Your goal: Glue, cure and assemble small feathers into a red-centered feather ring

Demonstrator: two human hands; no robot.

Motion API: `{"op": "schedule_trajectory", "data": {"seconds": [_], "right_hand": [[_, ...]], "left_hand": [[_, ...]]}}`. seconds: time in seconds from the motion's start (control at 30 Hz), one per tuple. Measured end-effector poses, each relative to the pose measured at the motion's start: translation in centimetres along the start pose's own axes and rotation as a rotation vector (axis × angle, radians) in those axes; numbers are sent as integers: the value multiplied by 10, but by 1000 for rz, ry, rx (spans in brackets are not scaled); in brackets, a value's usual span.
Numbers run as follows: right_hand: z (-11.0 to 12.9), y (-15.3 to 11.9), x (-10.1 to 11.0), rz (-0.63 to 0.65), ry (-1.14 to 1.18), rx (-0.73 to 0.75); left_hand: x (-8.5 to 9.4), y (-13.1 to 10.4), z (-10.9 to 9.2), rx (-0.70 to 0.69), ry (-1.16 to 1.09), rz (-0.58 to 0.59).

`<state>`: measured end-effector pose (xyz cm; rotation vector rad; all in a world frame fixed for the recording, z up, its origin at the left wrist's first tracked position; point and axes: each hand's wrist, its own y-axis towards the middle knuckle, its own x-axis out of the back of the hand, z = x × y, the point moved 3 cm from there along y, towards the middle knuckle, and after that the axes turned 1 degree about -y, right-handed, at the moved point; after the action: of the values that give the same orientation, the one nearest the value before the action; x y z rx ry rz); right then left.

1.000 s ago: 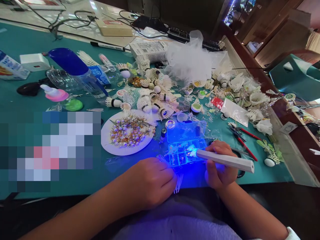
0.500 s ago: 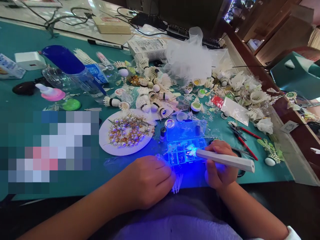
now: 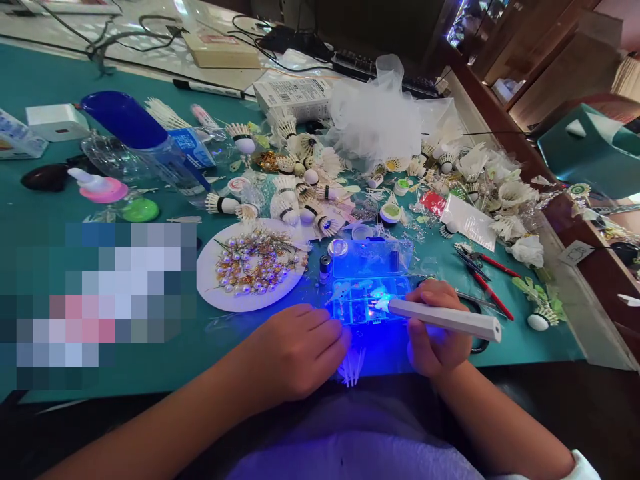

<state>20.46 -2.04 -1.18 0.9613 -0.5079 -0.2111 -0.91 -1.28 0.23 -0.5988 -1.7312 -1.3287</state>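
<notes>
My right hand (image 3: pixel 440 333) grips a white pen-shaped UV lamp (image 3: pixel 445 320), its glowing blue tip pointing left. The light falls on a clear compartment box (image 3: pixel 350 323) with small pieces inside and its lid (image 3: pixel 373 260) lying back. My left hand (image 3: pixel 303 350) is closed at the box's left front corner, knuckles up. Its fingertips are hidden, so whatever they may pinch does not show. Several thin white sticks (image 3: pixel 354 370) fan out just right of that hand. A small dark bottle (image 3: pixel 325 268) stands behind the box.
A white plate (image 3: pixel 207 287) with pearl-beaded sprigs lies left of the box. Shuttlecocks (image 3: pixel 327 225) and white tulle (image 3: pixel 375 117) crowd the back. Red-handled pliers (image 3: pixel 493 297) lie right, near a single shuttlecock (image 3: pixel 540 320). A blue-topped clear container (image 3: pixel 125 120) leans at the left.
The lamp in my right hand has shifted slightly left, its rear end most clearly. My left hand stays closed in nearly the same place. The whole view has slid a little.
</notes>
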Motion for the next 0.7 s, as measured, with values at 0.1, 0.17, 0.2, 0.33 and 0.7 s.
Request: {"op": "schedule_trajectory", "data": {"seconds": [0.1, 0.17, 0.2, 0.33, 0.7], "right_hand": [[0, 0, 0, 4, 4, 0], [0, -1, 0, 11, 12, 3], [0, -1, 0, 14, 17, 6], [-1, -1, 1, 13, 32, 22], [0, -1, 1, 45, 0, -7]], "left_hand": [[-2, -1, 2, 4, 7, -16], [-3, -3, 4, 14, 16, -50], [-4, -4, 5, 24, 23, -72], [-11, -11, 7, 52, 36, -104], [-9, -14, 9, 89, 32, -143]]}}
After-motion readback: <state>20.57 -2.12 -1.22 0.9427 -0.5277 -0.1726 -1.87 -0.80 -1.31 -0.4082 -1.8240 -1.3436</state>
